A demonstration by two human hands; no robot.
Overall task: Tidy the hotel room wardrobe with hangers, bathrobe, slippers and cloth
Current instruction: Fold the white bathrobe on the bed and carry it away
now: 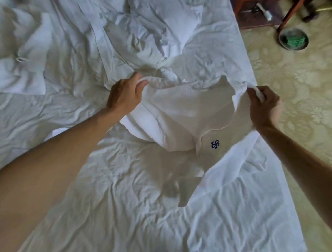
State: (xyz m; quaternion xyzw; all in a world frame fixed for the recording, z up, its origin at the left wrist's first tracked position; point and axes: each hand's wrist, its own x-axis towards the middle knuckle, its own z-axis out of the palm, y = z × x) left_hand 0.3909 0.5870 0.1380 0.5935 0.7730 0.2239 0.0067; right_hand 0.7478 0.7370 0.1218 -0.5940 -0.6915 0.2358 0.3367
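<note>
You are holding a white waffle-textured cotton bathrobe (182, 115) above the rumpled white bed sheet (119, 209), one hand at each end of its upper edge. Your left hand (124, 95) is gripping the ribbed collar band, thumb over the top and fingers curled under the fabric. Your right hand (265, 107) is pinching the other end of that edge, fingers closed tight round a bunch of cloth. The robe is hanging between both hands, sagging in the middle, its lower folds touching the sheet. A small blue embroidered pinwheel emblem (215, 144) is showing on the front panel, below and left of your right hand. A creased white pillow (164, 17) is lying near the head of the bed, well apart from the robe. Beside the bed, on the pale patterned carpet (306, 84), a round dark bin with green contents (293, 40) is standing next to reddish-brown wooden furniture legs (292, 11).
</note>
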